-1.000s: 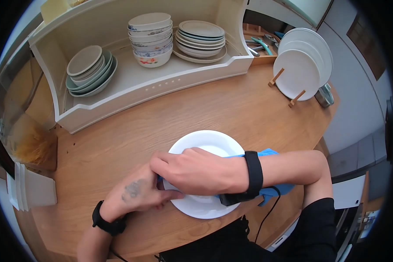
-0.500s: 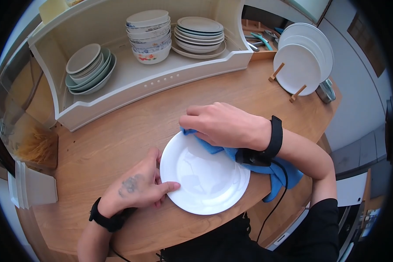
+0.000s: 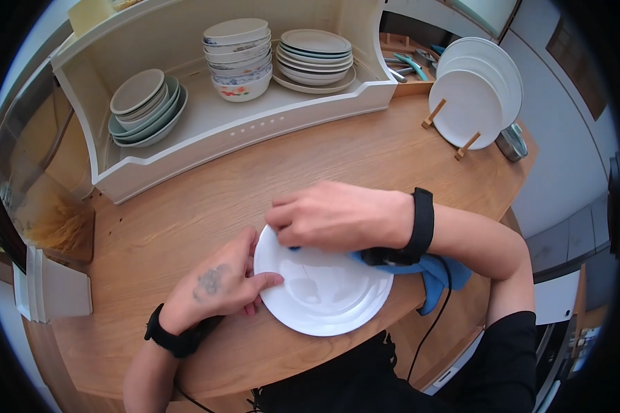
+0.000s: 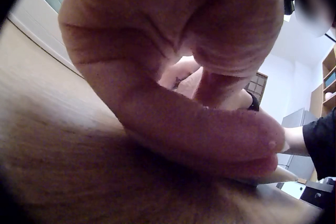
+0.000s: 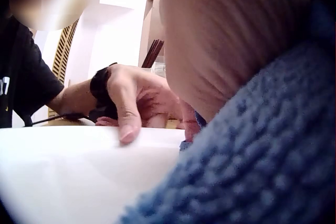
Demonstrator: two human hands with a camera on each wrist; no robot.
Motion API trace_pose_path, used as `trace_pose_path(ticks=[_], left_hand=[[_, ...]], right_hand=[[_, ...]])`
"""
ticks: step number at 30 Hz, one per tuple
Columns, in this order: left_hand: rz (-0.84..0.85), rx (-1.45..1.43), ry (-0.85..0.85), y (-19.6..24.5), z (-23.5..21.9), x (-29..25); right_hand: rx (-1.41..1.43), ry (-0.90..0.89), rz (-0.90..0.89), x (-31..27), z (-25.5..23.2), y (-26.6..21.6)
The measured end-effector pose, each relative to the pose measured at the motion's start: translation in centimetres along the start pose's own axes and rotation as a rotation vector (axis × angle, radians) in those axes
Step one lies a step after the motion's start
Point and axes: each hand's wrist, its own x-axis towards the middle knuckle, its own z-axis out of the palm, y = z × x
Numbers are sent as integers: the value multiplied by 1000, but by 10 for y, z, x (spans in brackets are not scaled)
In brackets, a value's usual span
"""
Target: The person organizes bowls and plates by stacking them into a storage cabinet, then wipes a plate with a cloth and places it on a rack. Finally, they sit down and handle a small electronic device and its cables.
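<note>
- Front and centre, the white plate [image 3: 324, 303], face up over the wooden table [image 3: 186, 206], close to the near edge; whether its base sits flat, I can't tell.
- My left hand [image 3: 220, 282] has the plate by its left rim, thumb laid over the top, fingers curled around below: a pinch, barely any gap.
- Across comes my right hand [image 3: 344, 217], over the plate's far side, fingers bent in around the blue cloth [image 3: 434, 282]; the fingertips are mostly hidden.
- And the cloth, fluffy up close, bunches under my right wrist and trails off past the plate's right side.
- Up behind, a cream shelf [image 3: 255, 131] carrying stacked bowls [image 3: 240, 62] and a pile of plates [image 3: 317, 58].
- Far right, more white plates [image 3: 465, 110] stand upright by wooden pegs [image 3: 434, 113].
</note>
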Motion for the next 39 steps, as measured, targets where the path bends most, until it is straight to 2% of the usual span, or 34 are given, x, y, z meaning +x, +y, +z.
trace_pose_path(ticks=[5, 8, 11, 13, 15, 17, 19, 27, 32, 35, 39], left_hand=[[-19, 36, 14, 3, -3, -1], [-40, 17, 24, 10, -2, -4], [-58, 3, 43, 11, -2, -6], [-54, -6, 42, 13, -1, -5], [-125, -27, 46, 17, -1, -7], [-133, -21, 57, 17, 0, -7], [-136, -16, 61, 18, 2, -5], [-144, 12, 98, 23, 4, -7], [-126, 22, 123, 23, 8, -8], [-131, 18, 130, 22, 7, -10], [-85, -38, 99, 13, 6, -8]], right_hand=[[-37, -25, 112, -19, -9, 11], [-66, -103, 278, -33, -14, 11], [-63, -5, 285, -51, -12, 1], [-86, -27, 288, -60, -16, -10], [-95, -70, 406, -67, -17, -21], [-125, -52, 376, -77, -13, -23], [-22, -162, 474, -84, -16, -32], [315, -202, 420, -82, -8, -59], [487, -100, 260, -60, 12, -57], [584, -33, 241, -39, 21, -67], [560, -4, 148, -22, 26, -77]])
